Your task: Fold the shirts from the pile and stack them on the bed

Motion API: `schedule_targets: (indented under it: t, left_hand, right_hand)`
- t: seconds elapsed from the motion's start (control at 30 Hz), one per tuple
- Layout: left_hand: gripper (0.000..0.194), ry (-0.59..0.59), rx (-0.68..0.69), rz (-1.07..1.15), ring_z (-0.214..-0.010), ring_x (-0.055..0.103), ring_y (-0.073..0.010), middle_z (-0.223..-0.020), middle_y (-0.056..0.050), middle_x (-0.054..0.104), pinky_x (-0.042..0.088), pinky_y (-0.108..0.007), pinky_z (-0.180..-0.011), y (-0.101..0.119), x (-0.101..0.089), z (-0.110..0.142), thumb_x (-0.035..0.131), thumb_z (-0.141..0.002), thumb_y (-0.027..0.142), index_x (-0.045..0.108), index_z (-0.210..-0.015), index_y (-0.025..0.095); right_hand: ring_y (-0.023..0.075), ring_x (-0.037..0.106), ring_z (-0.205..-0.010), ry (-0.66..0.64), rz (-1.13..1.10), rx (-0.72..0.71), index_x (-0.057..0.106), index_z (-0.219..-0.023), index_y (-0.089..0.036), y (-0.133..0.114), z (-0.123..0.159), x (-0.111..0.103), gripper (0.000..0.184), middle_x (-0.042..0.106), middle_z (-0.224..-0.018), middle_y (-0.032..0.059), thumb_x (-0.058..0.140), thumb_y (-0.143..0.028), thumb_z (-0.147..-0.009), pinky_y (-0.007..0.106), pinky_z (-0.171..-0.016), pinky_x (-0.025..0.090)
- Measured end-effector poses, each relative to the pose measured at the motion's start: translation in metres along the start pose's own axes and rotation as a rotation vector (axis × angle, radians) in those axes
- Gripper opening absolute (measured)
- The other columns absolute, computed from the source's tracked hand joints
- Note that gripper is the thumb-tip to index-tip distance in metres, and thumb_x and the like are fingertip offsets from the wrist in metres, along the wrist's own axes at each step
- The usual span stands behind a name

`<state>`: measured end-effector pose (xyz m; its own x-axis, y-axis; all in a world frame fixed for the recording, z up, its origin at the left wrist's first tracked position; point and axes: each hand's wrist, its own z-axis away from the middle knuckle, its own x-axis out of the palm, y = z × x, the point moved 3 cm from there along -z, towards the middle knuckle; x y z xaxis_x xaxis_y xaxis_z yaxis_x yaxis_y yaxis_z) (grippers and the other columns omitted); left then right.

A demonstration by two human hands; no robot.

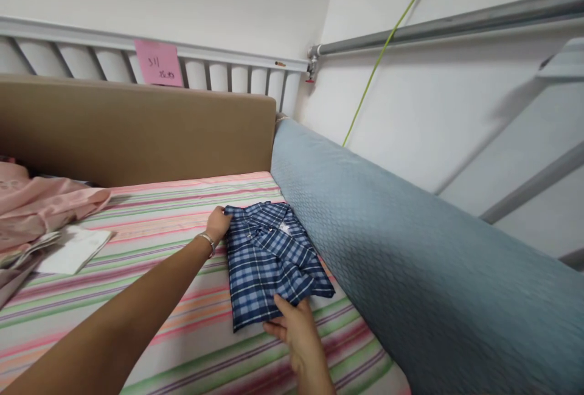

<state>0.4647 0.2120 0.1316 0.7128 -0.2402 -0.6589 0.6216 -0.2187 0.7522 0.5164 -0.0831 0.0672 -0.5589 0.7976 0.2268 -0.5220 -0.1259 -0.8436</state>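
A blue plaid shirt, folded into a rough rectangle, lies on the striped bed sheet. Its collar, with a white label inside, faces the far right side. My left hand, with a bracelet at the wrist, is closed on the shirt's far left corner; the fingertips are partly hidden. At the near edge my right hand pinches the fabric, thumb on top and fingers underneath.
A light blue padded bumper runs along the right side, and a brown headboard panel along the back. Pink cloth and a folded white cloth lie at left. Behind stands a white radiator bearing a pink note.
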Motion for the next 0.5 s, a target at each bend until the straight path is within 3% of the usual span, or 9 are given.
schedule_targets:
  t: [0.07,0.13,0.2,0.27,0.33,0.4,0.5]
  left_hand:
    - [0.053,0.043,0.084,-0.057,-0.122,0.048,-0.0323,-0.128,-0.024,0.053,0.038,-0.042,-0.099,0.007,-0.005,0.018,0.056,-0.08,0.021,0.044,-0.129,0.005]
    - [0.055,0.049,0.321,-0.152,-0.131,0.038,-0.0303,-0.139,-0.021,0.044,0.029,-0.043,-0.107,0.016,-0.004,0.051,0.053,-0.084,0.025,0.04,-0.134,0.008]
    - [0.051,-0.006,0.614,-0.267,-0.136,0.03,-0.0288,-0.145,-0.015,0.038,0.022,-0.046,-0.112,0.019,0.007,0.096,0.048,-0.087,0.033,0.042,-0.135,0.014]
    - [0.054,-0.097,0.772,-0.348,-0.139,0.021,-0.0292,-0.149,-0.01,0.032,0.016,-0.052,-0.113,0.011,0.023,0.139,0.046,-0.088,0.042,0.041,-0.137,0.02]
    - [0.058,-0.186,0.77,-0.399,-0.14,0.018,-0.0318,-0.15,-0.011,0.03,0.016,-0.056,-0.112,0.0,0.041,0.167,0.044,-0.087,0.049,0.04,-0.139,0.022]
    - [0.061,-0.248,0.706,-0.431,-0.14,0.018,-0.0348,-0.15,-0.015,0.028,0.017,-0.06,-0.11,-0.007,0.053,0.178,0.043,-0.087,0.052,0.04,-0.139,0.021]
    - [0.064,-0.3,0.636,-0.444,-0.14,0.016,-0.0366,-0.15,-0.017,0.026,0.016,-0.062,-0.109,-0.005,0.054,0.178,0.042,-0.087,0.054,0.038,-0.14,0.02]
  right_hand:
    - [0.0223,0.064,-0.054,0.091,0.189,0.057,0.055,-0.096,-0.022,-0.012,0.005,-0.02,0.046,0.066,-0.065,0.0017,0.068,-0.046,-0.06,0.035,-0.052,0.049]
    - [0.0223,0.062,-0.053,0.248,0.396,-0.07,0.059,-0.086,-0.021,-0.033,0.016,-0.041,0.037,0.062,-0.058,0.0018,0.06,-0.051,-0.065,0.036,-0.054,0.048]
    - [0.0229,0.064,-0.061,0.419,0.484,-0.266,0.063,-0.084,-0.021,-0.053,0.03,-0.05,0.038,0.066,-0.065,0.0041,0.053,-0.054,-0.069,0.037,-0.063,0.049]
    - [0.0245,0.065,-0.072,0.436,0.419,-0.364,0.065,-0.09,-0.02,-0.061,0.038,-0.044,0.043,0.069,-0.077,0.0064,0.052,-0.056,-0.069,0.036,-0.067,0.049]
    - [0.0263,0.065,-0.083,0.248,0.247,-0.35,0.064,-0.099,-0.018,-0.054,0.034,-0.027,0.052,0.07,-0.088,0.0086,0.055,-0.058,-0.068,0.034,-0.066,0.051]
    - [0.0271,0.063,-0.096,0.1,0.078,-0.294,0.06,-0.11,-0.016,-0.041,0.02,-0.014,0.059,0.067,-0.102,0.0105,0.06,-0.057,-0.066,0.032,-0.07,0.053]
    - [0.0277,0.056,-0.112,0.165,-0.055,-0.233,0.049,-0.123,-0.012,-0.027,0.0,-0.018,0.075,0.058,-0.121,0.0159,0.064,-0.054,-0.062,0.032,-0.083,0.052]
